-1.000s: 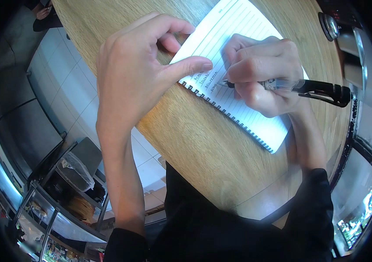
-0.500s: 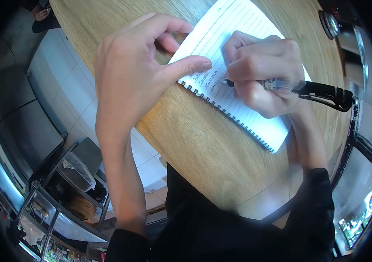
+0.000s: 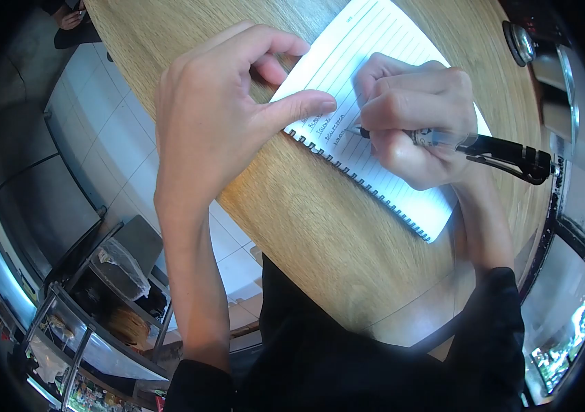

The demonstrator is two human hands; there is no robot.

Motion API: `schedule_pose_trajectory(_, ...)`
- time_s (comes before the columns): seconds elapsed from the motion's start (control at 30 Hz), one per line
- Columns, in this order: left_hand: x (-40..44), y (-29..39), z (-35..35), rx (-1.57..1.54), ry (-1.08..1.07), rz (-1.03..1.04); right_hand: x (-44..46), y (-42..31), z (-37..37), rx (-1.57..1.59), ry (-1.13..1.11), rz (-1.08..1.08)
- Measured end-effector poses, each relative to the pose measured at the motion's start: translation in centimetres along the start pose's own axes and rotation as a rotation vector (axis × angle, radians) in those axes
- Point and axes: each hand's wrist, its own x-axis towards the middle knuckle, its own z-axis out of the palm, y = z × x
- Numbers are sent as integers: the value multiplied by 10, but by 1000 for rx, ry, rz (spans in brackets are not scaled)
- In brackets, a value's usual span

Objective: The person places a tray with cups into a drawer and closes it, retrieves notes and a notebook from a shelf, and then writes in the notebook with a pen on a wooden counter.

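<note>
A spiral-bound lined notebook (image 3: pixel 402 185) lies at a slant on the wooden table, its black coil along the lower left side. Several short handwritten words stand near the coil. My right hand (image 3: pixel 419 123) is closed around a pen (image 3: pixel 512 156) with a black clip end and a clear barrel. The pen's tip rests at the page beside the last written word. On the notebook's left edge my left hand (image 3: pixel 231 103) lies with its thumb on the page and its fingers apart, partly curled by the edge.
The wooden table (image 3: pixel 292 213) has a curved edge close to my body. A round metal object (image 3: pixel 519 42) sits at the table's far right. To the left are white floor tiles (image 3: pixel 107 137) and a metal rack (image 3: pixel 93 336). Another person's hand (image 3: pixel 71 19) shows at top left.
The pen tip has moved slightly along the written line, and the last word looks longer. My left hand keeps its pose, and the whole view has shifted a little.
</note>
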Motion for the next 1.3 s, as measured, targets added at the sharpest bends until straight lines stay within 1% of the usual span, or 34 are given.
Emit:
schedule_pose_trajectory(0.13,0,-2,0,-18,2,-5,1,2,-3,4,4,-41)
schedule_pose_trajectory(0.23,0,-1,0,-14,-2,-7,-2,0,-5,92,110,43)
schedule_pose_trajectory(0.3,0,0,0,-2,0,-8,-1,-1,-8,-67,36,76)
schedule_pose_trajectory(0.37,-1,0,0,-10,-7,5,-2,1,-8,-47,24,71)
schedule_pose_trajectory(0.43,-1,1,-1,2,-4,4,-1,4,-7,-15,-12,-37)
schedule_pose_trajectory(0.5,-1,1,0,11,-4,3,-3,5,-8,-1,-3,-41)
schedule_pose_trajectory(0.57,-1,-2,1,-20,16,3,-5,6,-11,-32,49,0)
schedule_pose_trajectory(0.6,-1,-2,1,-17,15,1,-6,9,-12,17,125,21)
schedule_pose_trajectory(0.67,-2,-1,1,-21,31,-19,-9,9,-9,176,302,160)
schedule_pose_trajectory(0.7,-2,-1,2,-17,31,-19,-11,7,-8,265,409,296)
schedule_pose_trajectory(0.77,-2,-2,3,-21,78,1,-21,19,-12,425,512,396)
schedule_pose_trajectory(0.8,-2,-1,2,-17,76,5,-21,19,-12,426,516,392)
schedule_pose_trajectory(0.87,-1,2,1,-14,86,-42,-20,18,-12,445,683,528)
schedule_pose_trajectory(0.9,0,3,2,-9,87,-39,-17,15,-12,447,686,523)
schedule_pose_trajectory(0.97,5,3,3,-18,153,-165,-7,9,-10,381,707,540)
schedule_pose_trajectory(1.0,10,1,4,-7,161,-162,-5,7,-8,367,720,579)
schedule_pose_trajectory(1.03,19,-3,6,-111,180,-235,-6,11,-7,375,718,565)
schedule_pose_trajectory(1.07,30,-6,7,-216,197,-307,-8,17,-6,198,647,440)
schedule_pose_trajectory(1.1,43,-2,5,-207,207,-303,-7,20,-8,21,573,315)
schedule_pose_trajectory(1.13,60,6,1,-243,191,-325,-4,14,-12,-28,517,265)
schedule_pose_trajectory(1.17,77,9,0,-280,176,-348,-4,15,-16,-22,515,250)
schedule_pose_trajectory(1.23,113,-2,11,-308,273,-198,-11,18,-20,172,383,277)
schedule_pose_trajectory(1.27,133,1,20,-405,281,-116,-11,11,-18,319,415,362)
schedule_pose_trajectory(1.3,154,7,26,-502,289,-30,-12,7,-17,324,404,355)
